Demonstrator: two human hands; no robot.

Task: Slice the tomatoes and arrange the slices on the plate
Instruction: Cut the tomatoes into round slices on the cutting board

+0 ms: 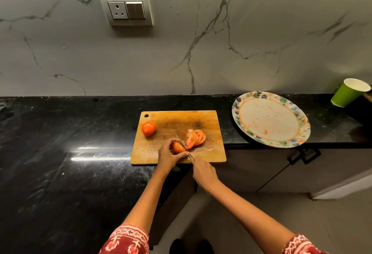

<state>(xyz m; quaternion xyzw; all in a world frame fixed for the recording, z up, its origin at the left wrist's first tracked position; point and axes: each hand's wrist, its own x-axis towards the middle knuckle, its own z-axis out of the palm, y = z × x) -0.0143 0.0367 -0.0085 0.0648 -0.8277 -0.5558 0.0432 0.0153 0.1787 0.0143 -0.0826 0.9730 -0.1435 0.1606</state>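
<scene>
A wooden cutting board (171,122) lies on the black counter. A whole tomato (148,128) sits at its left end. Several cut slices (196,138) lean together near the board's middle right. My left hand (168,156) grips the remaining tomato piece (178,147) with curled fingers. My right hand (203,171) holds a knife (185,147) by its handle, the blade set against the piece's right side. A patterned plate (302,130) with no slices on it rests to the right of the board.
A green paper cup (349,94) stands at the back right near the wall. The black counter (60,143) stretches left of the board, and its front edge steps back under the plate, above a cabinet with a black handle (304,156). A wall socket (125,10) is mounted above.
</scene>
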